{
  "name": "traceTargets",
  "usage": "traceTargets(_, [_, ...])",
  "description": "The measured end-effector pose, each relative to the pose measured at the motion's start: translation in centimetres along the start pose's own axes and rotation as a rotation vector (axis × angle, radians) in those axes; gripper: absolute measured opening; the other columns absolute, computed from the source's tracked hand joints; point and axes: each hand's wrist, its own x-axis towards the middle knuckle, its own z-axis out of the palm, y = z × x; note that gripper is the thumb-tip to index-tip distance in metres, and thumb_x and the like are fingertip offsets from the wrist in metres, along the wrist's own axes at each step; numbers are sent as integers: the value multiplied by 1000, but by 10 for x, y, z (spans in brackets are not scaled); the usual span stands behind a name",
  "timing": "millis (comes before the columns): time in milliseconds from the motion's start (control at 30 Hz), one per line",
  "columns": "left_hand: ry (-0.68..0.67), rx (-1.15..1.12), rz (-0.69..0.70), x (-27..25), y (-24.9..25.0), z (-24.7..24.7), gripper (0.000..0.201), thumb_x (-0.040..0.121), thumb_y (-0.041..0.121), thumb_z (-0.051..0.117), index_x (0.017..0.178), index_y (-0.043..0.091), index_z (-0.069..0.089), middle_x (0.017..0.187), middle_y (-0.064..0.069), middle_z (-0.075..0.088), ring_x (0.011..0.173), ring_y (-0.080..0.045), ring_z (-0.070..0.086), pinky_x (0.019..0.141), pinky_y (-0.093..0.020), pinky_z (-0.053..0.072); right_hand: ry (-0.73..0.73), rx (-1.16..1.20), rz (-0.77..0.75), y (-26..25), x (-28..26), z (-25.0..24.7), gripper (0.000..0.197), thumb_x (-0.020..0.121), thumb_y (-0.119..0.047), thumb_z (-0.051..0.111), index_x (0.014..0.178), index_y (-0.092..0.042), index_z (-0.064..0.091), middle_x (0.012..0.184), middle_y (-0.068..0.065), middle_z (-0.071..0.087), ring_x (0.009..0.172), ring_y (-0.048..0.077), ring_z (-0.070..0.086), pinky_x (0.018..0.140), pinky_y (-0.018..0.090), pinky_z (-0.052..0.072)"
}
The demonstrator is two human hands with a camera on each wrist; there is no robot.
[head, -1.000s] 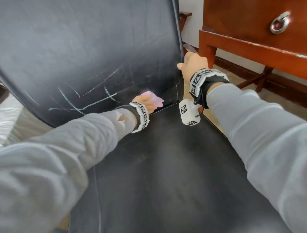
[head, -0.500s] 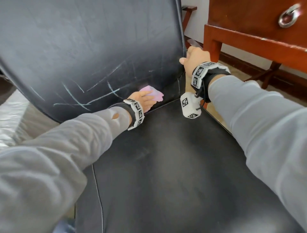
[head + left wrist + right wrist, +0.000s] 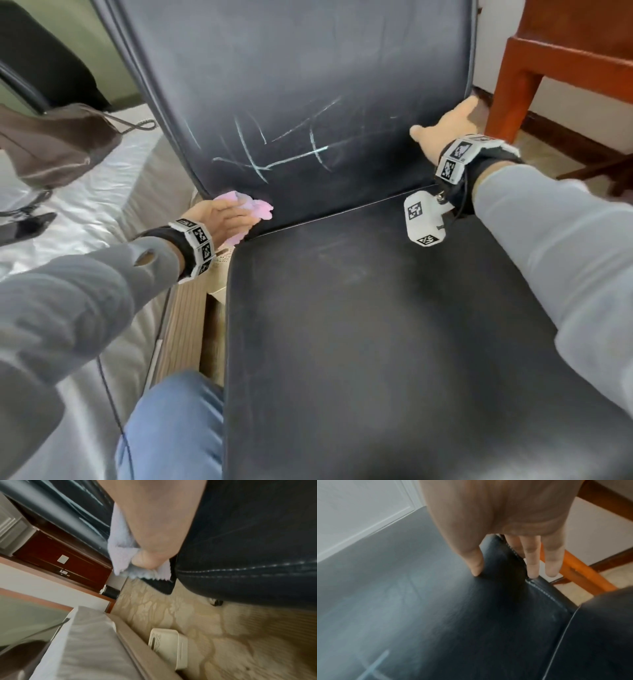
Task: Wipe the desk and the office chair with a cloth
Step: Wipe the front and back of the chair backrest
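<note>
Patterned beige floor under black office chair; white box beside bed.

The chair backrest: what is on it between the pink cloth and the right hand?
In the head view, pale scratch marks cross the backrest between the cloth under the left hand and the right hand. No object lies there.

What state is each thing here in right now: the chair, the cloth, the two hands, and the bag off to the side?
Office chair backrest: upright, marked with pale scratch lines across its lower half.
Chair seat: nothing on it, faintly smudged.
Pink cloth: bunched, pressed against the backrest's lower left corner.
Left hand: grips the cloth.
Right hand: holds the backrest's right edge, thumb in front.
Brown bag: slumped on the bed.
</note>
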Motion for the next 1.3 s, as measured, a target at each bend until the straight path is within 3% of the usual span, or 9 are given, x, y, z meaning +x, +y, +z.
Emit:
traceTargets(67, [38,144,43,17,4,-18,60,108,28,15,156,17,-19,164,6,-25,151,-12,-21,123,-37,-13,-63,13,51,-9,-4,8,109,93,-40,63,152,-5,-21,155,20,34,140,38,36,116,44,25])
traceTargets(133, [10,111,68,39,6,-48,61,109,28,17,156,16,-20,164,5,-26,151,-13,-22,123,-41,-13,-65,18,90,-13,-2,12,111,91,-36,65,152,-5,-23,157,23,28,143,39,30,118,47,21])
traceTargets(333, [117,108,66,86,7,-134,66,108,33,23,156,13,-19,165,4,-22,152,-15,-21,123,-41,-12,-55,-12,59,-1,0,12,106,92,-26,65,153,-8,-21,155,21,31,137,39,40,112,45,36])
traceTargets(500, [240,234,-40,66,8,-91,81,101,35,31,154,5,-23,164,-4,-26,151,-21,-23,122,-43,-15,-7,-42,-10,2,-2,21,111,88,-23,66,152,-4,-23,154,22,32,133,40,43,110,45,38])
traceTargets(700, [235,198,-41,31,-7,-28,86,97,36,27,148,1,-33,154,-10,-42,144,-25,-36,121,-47,-19,22,-41,26,-10,-1,18,116,85,-45,69,153,0,-14,164,18,-7,147,41,20,117,45,21])
traceTargets(867, [318,95,-72,53,-11,-71,79,99,34,25,155,10,-25,163,0,-28,151,-19,-26,118,-49,-23,205,16,-45,-14,-3,11,117,81,-45,73,156,-7,-9,166,10,1,147,33,21,116,48,22])
traceTargets(1000, [385,47,-130,65,-10,-105,83,97,34,32,156,11,-21,166,-1,-22,153,-19,-19,114,-51,-24,232,-6,-65,-10,-2,16,117,82,-45,70,156,-11,-13,165,11,7,144,40,27,114,49,26])
traceTargets(1200, [369,47,-131,47,-7,-65,84,97,32,34,155,6,-22,166,-6,-21,153,-23,-18,120,-49,-20,249,-85,-44,-13,-2,17,117,80,-49,69,156,-8,-10,163,13,13,141,41,29,110,56,31])
traceTargets(1300, [348,32,-96,49,-15,-69,80,99,35,30,156,8,-20,166,-3,-20,153,-21,-18,122,-48,-16,221,-66,-12,-19,-15,22,111,85,-46,66,156,-8,-10,165,13,3,147,40,18,114,58,24])
